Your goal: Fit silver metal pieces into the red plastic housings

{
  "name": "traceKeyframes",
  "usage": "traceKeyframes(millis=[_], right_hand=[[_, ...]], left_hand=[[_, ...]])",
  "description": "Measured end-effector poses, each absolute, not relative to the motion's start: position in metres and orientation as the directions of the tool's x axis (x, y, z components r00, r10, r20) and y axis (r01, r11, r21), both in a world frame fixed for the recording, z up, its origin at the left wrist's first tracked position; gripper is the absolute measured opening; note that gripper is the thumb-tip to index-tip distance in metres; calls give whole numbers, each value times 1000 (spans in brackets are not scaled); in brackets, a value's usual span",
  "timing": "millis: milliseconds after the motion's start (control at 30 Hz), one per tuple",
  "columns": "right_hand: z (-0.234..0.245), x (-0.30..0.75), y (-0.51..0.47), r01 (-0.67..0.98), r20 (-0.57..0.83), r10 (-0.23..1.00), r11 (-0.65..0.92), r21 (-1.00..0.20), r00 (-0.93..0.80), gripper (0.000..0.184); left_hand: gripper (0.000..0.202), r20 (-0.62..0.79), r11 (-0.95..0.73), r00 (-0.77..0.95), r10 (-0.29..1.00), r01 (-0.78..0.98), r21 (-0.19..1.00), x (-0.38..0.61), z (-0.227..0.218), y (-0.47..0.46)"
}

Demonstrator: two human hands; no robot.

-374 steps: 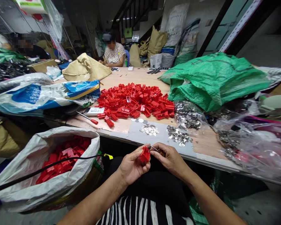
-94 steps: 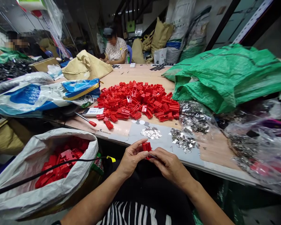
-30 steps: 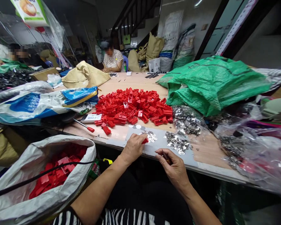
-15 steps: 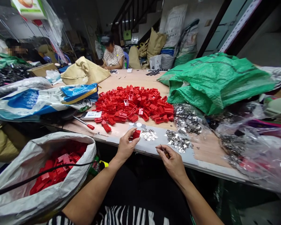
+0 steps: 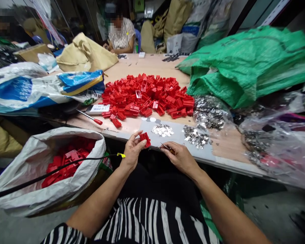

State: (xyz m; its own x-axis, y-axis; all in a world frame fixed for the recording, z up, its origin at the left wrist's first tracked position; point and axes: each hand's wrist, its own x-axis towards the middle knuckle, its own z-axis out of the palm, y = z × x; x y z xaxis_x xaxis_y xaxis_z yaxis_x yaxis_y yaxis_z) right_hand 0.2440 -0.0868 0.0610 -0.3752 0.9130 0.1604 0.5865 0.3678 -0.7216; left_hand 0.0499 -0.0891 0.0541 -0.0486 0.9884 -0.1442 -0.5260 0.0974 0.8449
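My left hand [image 5: 132, 151] pinches a small red plastic part [image 5: 144, 139] just below the table's front edge. My right hand [image 5: 179, 157] is closed on a thin pointed tool [image 5: 165, 147] whose tip points toward the red part, a short gap away. On the grey mat [image 5: 175, 130] just beyond lie two small heaps of silvery metal pieces [image 5: 162, 130]. A big pile of red plastic parts [image 5: 147, 98] covers the table's middle.
A white sack [image 5: 27, 200] holding red parts stands at my left, with a black cable [image 5: 40, 178] across it. A red-handled screwdriver [image 5: 90, 117] lies by the pile. Green sack [image 5: 244, 64], blue-white bags [image 5: 40, 91] and clear bags [image 5: 277, 142] crowd the table. A person [image 5: 120, 32] sits at the far end.
My left hand lifted the red part off the mat by the metal heap and drew it back toward me. My right hand with the tool moved up beside it. The camera tilted down.
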Motion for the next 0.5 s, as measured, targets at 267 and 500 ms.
traceKeyframes(millis=[267, 500], right_hand=[[25, 260, -116, 771, -277, 803, 315, -554, -527, 16], [-26, 247, -99, 916, -532, 753, 247, -317, -387, 17]], left_hand=[[51, -169, 115, -53, 984, -537, 836, 46, 53, -97], [50, -169, 140, -9, 986, -523, 841, 48, 47, -99]])
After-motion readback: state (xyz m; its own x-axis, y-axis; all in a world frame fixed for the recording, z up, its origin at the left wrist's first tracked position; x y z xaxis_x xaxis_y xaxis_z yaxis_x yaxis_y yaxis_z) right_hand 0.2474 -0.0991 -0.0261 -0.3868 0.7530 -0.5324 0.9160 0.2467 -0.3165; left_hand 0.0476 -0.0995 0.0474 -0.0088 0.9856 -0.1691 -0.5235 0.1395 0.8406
